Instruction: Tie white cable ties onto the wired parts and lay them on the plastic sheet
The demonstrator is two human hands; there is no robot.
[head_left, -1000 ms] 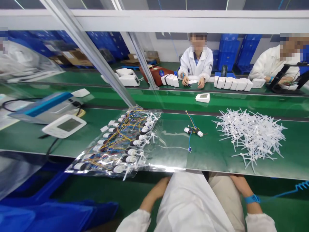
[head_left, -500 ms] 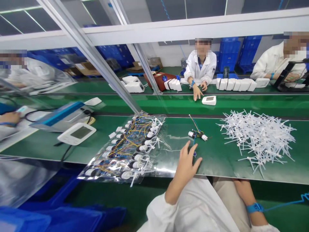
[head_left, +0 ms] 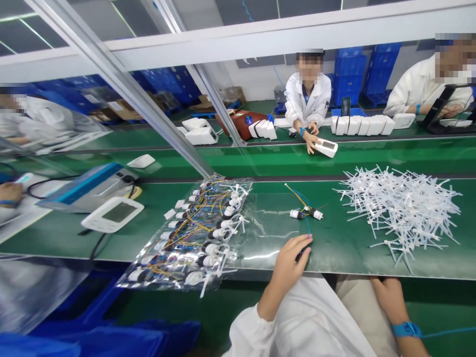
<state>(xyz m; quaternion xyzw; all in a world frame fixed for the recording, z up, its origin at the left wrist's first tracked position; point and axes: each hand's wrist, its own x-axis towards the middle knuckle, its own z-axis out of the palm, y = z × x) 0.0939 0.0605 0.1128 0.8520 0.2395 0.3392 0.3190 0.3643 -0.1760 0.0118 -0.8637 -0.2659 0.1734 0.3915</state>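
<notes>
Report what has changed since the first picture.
The left hand rose from below the table to the blue wire; its grip is unclear. Opposite, a co-worker's hand took hold of the white device. The right hand and zip-tie pile stayed put.

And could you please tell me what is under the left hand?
The blue wire runs to the left hand; beneath it lies the green tabletop, while the wire's far end is covered.
</notes>
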